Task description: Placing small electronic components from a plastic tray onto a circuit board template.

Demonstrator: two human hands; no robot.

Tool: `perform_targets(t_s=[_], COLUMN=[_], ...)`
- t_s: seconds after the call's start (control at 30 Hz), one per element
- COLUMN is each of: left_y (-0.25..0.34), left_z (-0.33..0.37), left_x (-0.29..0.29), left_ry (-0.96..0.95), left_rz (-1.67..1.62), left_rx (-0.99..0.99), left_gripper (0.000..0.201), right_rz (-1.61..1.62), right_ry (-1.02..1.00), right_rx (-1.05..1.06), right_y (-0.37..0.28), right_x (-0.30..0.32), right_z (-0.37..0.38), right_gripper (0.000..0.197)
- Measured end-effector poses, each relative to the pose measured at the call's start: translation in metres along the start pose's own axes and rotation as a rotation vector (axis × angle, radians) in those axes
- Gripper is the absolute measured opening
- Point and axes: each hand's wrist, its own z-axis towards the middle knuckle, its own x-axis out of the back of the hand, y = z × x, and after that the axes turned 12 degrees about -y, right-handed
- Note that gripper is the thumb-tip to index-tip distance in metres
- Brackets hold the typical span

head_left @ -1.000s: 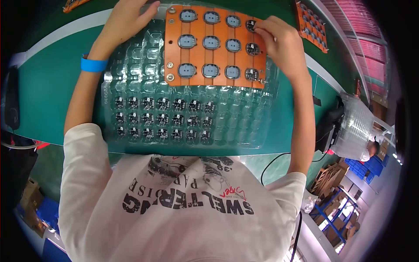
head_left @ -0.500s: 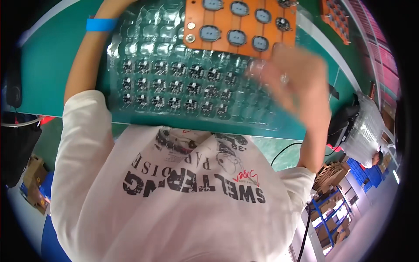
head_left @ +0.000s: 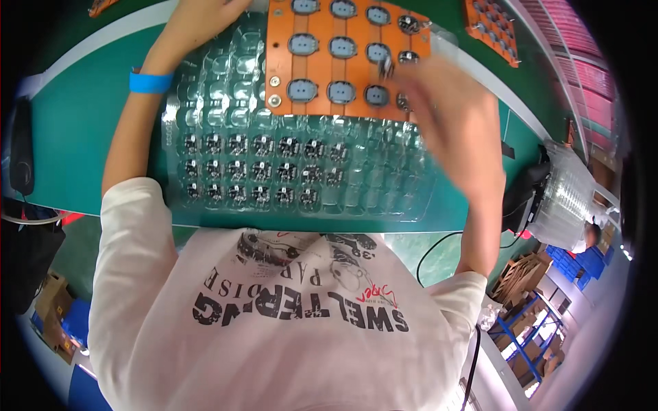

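My right hand (head_left: 449, 113), slightly blurred, is closed in a pinch on a small black circuit board (head_left: 386, 66) above an orange fixture plate (head_left: 323, 68). The plate carries rows of grey oval seats, and small boards sit in its right-hand column, partly behind my fingers. Beneath and nearer to me lies a clear plastic blister tray (head_left: 370, 195) with three rows of small black circuit boards (head_left: 262, 170). My left hand (head_left: 202, 27), a blue band on its wrist, is by the tray's far left corner; its fingers are mostly cut off by the upper edge.
A green work table (head_left: 75, 137) bears the tray and plate. Another orange plate (head_left: 492, 31) lies at the far right. A stack of clear trays (head_left: 565, 198) and a black object stand at right. A black device (head_left: 22, 147) lies at the left edge.
My right hand has moved from the tray to the orange plate, now with a circuit board. One board is gone from the tray's nearest row. The view has shifted, showing more of my left hand.
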Motion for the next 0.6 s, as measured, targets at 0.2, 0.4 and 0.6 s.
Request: perform_targets(t_s=[0.2,0.4,0.6], left_y=[-0.011,-0.016,-0.014], left_z=[0.001,0.002,0.002], left_x=[-0.007,-0.003,-0.003], left_ry=[0.021,-0.003,0.000], left_rz=[0.011,0.031,0.017], left_rx=[-0.003,-0.011,-0.026], left_gripper=[0.019,0.020,0.020], right_rz=[-0.307,-0.381,-0.440], right_ry=[0.169,0.094,0.022], right_rx=[-0.023,0.067,0.008], right_y=[0.057,0.061,0.045], right_x=[-0.021,-0.024,-0.022], right_z=[0.052,0.062,0.065], right_gripper=[0.007,0.006,0.004])
